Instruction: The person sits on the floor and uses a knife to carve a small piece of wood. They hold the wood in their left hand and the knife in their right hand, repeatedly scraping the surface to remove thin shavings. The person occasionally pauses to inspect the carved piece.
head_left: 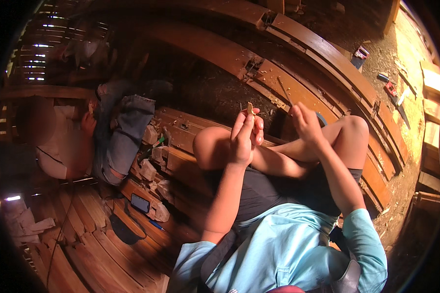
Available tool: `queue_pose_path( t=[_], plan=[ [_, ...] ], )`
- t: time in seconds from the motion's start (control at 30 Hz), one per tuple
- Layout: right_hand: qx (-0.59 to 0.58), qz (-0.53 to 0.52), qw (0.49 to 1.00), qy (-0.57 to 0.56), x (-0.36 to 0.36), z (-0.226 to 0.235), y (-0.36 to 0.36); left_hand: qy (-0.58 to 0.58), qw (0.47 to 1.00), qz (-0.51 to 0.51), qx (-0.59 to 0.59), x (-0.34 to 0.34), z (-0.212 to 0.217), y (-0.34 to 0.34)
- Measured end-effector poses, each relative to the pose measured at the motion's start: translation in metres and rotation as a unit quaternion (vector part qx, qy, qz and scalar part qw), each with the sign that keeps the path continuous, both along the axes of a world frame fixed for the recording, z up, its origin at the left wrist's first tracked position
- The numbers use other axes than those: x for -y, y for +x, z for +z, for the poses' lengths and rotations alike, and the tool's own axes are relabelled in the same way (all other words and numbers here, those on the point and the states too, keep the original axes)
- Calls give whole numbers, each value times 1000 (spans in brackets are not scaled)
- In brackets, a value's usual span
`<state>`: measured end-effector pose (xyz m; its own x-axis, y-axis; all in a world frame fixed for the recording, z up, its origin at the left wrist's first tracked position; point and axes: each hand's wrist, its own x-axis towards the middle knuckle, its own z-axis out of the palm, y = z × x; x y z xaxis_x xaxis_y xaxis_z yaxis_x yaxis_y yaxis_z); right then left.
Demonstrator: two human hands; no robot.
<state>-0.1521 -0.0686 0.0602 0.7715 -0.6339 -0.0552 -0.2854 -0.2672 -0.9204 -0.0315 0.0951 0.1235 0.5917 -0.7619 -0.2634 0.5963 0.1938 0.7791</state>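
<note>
My left hand (245,138) is raised in front of my knees, its thumb and fingers pinching a small, pale carved wooden piece (250,108) that points upward. To its right, my right hand (306,123) is closed around the handle end of a thin-bladed carving tool (284,91). The slim blade sticks out up and to the left, apart from the wooden piece. Its handle is hidden in my fist. Behind my right hand, part of a round blue rim (321,118) shows near my knee.
Long brown wooden beams (322,41) with shavings run across the far side. Red-handled saws (390,89) lie at right. At left sits another person (127,132) in jeans, near wood blocks (147,170), a green-handled tool (159,141), a phone (140,202), a black pouch-like item (125,227) and a blue pen (156,224).
</note>
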Motion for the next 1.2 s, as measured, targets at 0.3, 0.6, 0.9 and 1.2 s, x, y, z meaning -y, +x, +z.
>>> queue_pose_path(
  t=[0.3,0.6,0.9,1.2],
  plan=[
    [-17,142,971,-192,-33,5,10,61,997,44,-6,2,-53,13],
    [-96,173,940,-277,-8,-14,12,88,995,-40,-22,2,-42,5],
    [-98,72,963,-241,-17,-31,20,125,992,1,-32,23,-58,14],
    [-139,52,974,-168,-20,-42,22,198,979,40,21,30,-74,13]
  ],
)
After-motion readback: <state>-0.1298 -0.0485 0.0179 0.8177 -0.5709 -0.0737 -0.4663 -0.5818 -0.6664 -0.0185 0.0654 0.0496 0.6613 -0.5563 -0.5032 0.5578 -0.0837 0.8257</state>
